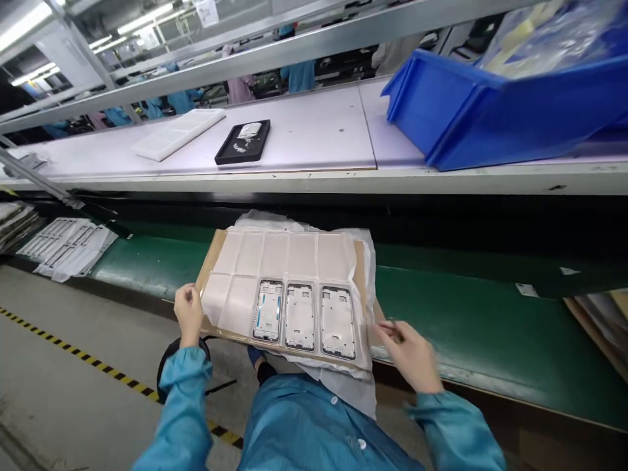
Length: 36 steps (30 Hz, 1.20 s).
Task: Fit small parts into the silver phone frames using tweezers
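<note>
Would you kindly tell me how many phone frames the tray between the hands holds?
3, side by side in the near row: the left frame, with blue strips, the middle frame and the right frame.

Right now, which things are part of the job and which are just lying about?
Likely the job:
- clear tray between left hand and right hand
- three frames in it
- cardboard under it

Probably just lying about:
- blue bin
- black tray
- white tray

Above the tray [300, 248] I can reach freely; ahead, the raised shelf [314, 140] blocks me, the blue bin [495, 118] further right.
</note>
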Motion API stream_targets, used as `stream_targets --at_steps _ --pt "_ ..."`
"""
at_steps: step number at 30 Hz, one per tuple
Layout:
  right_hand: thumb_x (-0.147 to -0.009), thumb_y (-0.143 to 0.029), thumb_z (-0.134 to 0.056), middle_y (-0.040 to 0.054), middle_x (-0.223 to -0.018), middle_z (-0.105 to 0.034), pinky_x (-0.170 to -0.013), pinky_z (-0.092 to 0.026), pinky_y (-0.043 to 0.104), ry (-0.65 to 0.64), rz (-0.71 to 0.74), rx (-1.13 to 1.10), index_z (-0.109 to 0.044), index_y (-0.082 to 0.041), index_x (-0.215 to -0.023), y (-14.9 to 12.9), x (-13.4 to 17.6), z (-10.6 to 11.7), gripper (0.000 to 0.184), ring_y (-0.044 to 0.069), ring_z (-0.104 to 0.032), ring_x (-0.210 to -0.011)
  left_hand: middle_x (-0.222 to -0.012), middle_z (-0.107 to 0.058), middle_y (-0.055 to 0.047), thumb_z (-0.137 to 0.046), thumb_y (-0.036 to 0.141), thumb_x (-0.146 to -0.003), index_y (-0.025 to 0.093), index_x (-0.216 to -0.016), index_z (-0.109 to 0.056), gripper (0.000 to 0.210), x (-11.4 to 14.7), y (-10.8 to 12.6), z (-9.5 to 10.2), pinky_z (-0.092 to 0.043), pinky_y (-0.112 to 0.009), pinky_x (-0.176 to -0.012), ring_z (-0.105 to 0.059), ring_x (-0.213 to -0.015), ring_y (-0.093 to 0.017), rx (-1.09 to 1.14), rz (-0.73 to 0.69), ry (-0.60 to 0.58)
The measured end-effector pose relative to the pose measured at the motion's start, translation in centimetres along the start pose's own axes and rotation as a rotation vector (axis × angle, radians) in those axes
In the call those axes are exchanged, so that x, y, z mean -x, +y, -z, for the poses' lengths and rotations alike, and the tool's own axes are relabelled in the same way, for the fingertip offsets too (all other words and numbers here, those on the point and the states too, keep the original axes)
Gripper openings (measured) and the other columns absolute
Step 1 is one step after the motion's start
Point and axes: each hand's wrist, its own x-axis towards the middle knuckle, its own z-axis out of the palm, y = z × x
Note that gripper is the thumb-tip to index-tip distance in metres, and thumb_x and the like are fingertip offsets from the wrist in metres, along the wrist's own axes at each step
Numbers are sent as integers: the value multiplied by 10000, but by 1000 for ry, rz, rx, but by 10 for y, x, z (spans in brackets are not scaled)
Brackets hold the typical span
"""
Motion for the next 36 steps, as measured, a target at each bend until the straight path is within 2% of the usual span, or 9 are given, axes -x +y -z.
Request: stream_targets --at_steps 5,7,9,12,15,19,23,27,36 --pt "-863 -561 -595 97 -1031 -665 -776 -530 360 154 38 -149 -743 -214 -978 3 37 63 395 254 -644 -924 -753 -594 -8 -600 543 -946 154 -811 -584 412 27 26 -38 -520 -264 -602 -568 -633 -119 323 58 -221" --pt "-936 -498 -613 66 -1038 -673 -780 -543 347 129 134 -378 -738 -269 -1119 -19 49 73 319 229 -648 -924 -688 -529 18 -703 558 -856 172 -723 -515 450 47 51 -55 -456 -221 -551 -487 -570 -84 685 147 -416" --pt "-990 -453 -597 23 -862 -663 -689 -552 329 65 318 -668 -712 -341 -1208 -49 58 75 271 190 -634 -765 -676 -487 34 -809 493 -784 173 -713 -497 453 66 82 -66 -405 -187 -533 -432 -553 -60 1005 233 -627" --pt "-1051 -409 -513 -42 -566 -467 -426 -383 223 -104 525 -961 -692 -350 -1262 -96 70 78 283 121 -439 -464 -652 -428 50 -841 424 -794 171 -727 -500 430 88 125 -70 -364 -167 -511 -365 -521 -43 1188 247 -893" --pt "-1037 -387 -546 3 -639 -490 -431 -388 235 -138 608 -896 -764 -279 -1137 -125 78 88 263 131 -475 -523 -656 -409 55 -836 392 -814 175 -739 -501 406 102 149 -68 -377 -177 -510 -315 -494 -34 1250 200 -1060" --pt "-1034 -454 -527 44 -739 -508 -608 -537 336 4 729 -825 -809 -262 -1009 -131 83 101 342 186 -578 -689 -654 -402 57 -814 368 -841 180 -739 -499 380 114 159 -67 -393 -186 -508 -301 -479 -34 1259 202 -1110" --pt "-994 -307 -646 35 -737 -656 -505 -538 280 3 844 -739 -746 -265 -1184 -130 81 102 219 166 -639 -599 -711 -455 29 -832 368 -821 174 -723 -496 401 120 162 -68 -428 -186 -541 -406 -548 -55 1231 232 -1077" --pt "-845 -54 -758 30 -845 -771 -564 -610 234 46 832 -627 -737 -267 -1098 -136 80 101 331 174 -744 -681 -750 -489 15 -850 374 -799 169 -722 -504 409 122 164 -69 -445 -176 -556 -466 -599 -68 1229 250 -1081" --pt "-798 -32 -770 32 -784 -783 -519 -618 257 108 733 -734 -732 -254 -923 -138 81 96 257 201 -748 -609 -700 -538 26 -861 359 -788 174 -752 -590 330 120 164 -64 -475 -197 -576 -508 -561 -64 1152 158 -937"
